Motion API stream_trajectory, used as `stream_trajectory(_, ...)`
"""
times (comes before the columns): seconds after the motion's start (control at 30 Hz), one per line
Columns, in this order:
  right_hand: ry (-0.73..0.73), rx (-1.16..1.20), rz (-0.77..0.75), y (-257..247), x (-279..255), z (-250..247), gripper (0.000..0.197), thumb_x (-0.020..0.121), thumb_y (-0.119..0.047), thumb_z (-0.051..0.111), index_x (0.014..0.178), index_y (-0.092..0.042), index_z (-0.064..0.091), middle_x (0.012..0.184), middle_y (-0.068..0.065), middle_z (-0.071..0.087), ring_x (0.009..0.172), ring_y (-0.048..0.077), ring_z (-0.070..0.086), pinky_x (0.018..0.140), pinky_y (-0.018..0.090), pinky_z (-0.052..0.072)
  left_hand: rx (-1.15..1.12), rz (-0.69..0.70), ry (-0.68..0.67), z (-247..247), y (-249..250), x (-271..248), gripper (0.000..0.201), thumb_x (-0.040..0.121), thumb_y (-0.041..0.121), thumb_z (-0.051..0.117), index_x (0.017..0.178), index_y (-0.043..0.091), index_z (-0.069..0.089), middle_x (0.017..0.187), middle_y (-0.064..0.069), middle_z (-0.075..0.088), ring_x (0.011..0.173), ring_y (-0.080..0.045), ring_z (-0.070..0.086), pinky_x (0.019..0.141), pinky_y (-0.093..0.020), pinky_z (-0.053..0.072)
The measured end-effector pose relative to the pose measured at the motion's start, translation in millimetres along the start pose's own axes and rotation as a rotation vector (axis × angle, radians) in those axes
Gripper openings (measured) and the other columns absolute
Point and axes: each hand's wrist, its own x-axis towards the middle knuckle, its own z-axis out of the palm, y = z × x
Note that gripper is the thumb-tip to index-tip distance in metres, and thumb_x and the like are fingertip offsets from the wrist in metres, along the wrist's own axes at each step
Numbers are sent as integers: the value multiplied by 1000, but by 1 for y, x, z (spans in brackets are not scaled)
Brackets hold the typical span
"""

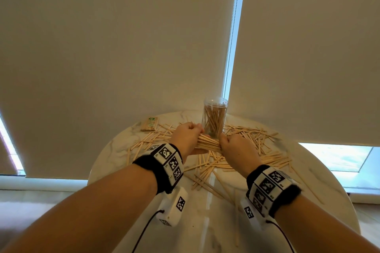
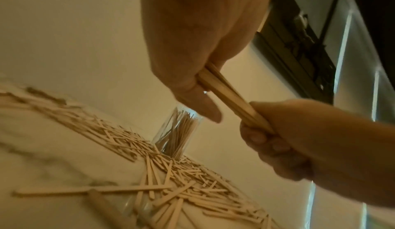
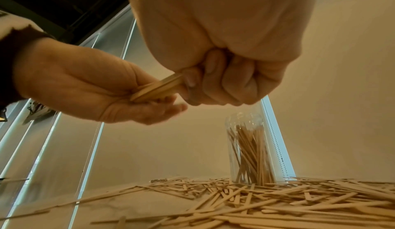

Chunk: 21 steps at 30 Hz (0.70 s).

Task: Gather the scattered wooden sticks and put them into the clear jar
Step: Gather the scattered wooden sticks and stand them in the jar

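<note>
A bundle of wooden sticks (image 1: 207, 142) is held level above the table between both hands. My left hand (image 1: 190, 134) grips its left end, thumb and fingers curled round it (image 2: 192, 83). My right hand (image 1: 232, 146) is a fist round the other end (image 3: 222, 82). The clear jar (image 1: 215, 119) stands upright just behind the hands, partly filled with sticks and open at the top. Many loose sticks (image 1: 253, 141) lie scattered on the marble table (image 1: 115, 150) around the jar and under the hands. The right wrist view shows the bundle (image 3: 158, 89) lying across my left palm.
A wrapped packet of sticks (image 1: 150, 124) lies at the table's far left. Roller blinds (image 1: 123, 47) hang right behind the round table. A few long sticks (image 1: 218, 189) lie nearer me. The table's near edge is out of view under my forearms.
</note>
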Motion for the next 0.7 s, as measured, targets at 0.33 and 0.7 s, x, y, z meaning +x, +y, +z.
stream_trajectory(0.33, 20, 134, -65, 5, 2, -3, 55, 106, -39, 27, 89, -5, 67, 82, 13, 69, 77, 32, 67, 75, 42, 55, 95, 1, -62, -4, -9, 8, 34, 94, 32, 67, 103, -1, 65, 78, -12, 70, 52, -13, 65, 48, -21, 51)
stream_trajectory(0.7, 174, -89, -257, 7, 8, -4, 69, 101, -64, 16, 69, -24, 62, 56, -5, 58, 50, 6, 53, 49, 20, 35, -57, 2, -79, -2, -7, 19, 30, 91, 33, 68, 91, 4, 65, 74, -11, 70, 55, -14, 64, 50, -21, 53)
